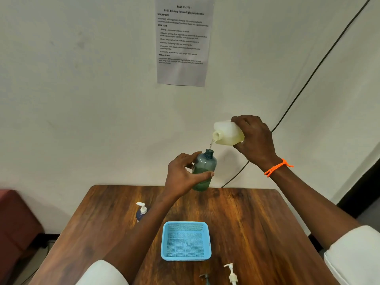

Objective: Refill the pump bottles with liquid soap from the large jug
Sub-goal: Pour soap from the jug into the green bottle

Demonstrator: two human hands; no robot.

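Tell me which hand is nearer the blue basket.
Left. The left hand grips the grey bottle just beyond the blue basket; the right hand tilts the jug higher and further right.

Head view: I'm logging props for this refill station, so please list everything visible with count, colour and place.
Jug: one, pale yellow, tipped above the table, pouring a thin stream.
Open bottle: one, grey-green translucent, held up under the jug's mouth, partly filled.
Capped pump bottle: one, dark blue with white pump, table's left side.
Basket: one, light blue, table centre.
Loose pump heads: one white, one grey, table's near edge.
Table: one, brown wood.
Instruction sheet: one, white, on the wall.
Cable: one, black, along the wall.
Bracelet: one, orange, right wrist.
Left hand: grips the open bottle.
Right hand: holds the jug.
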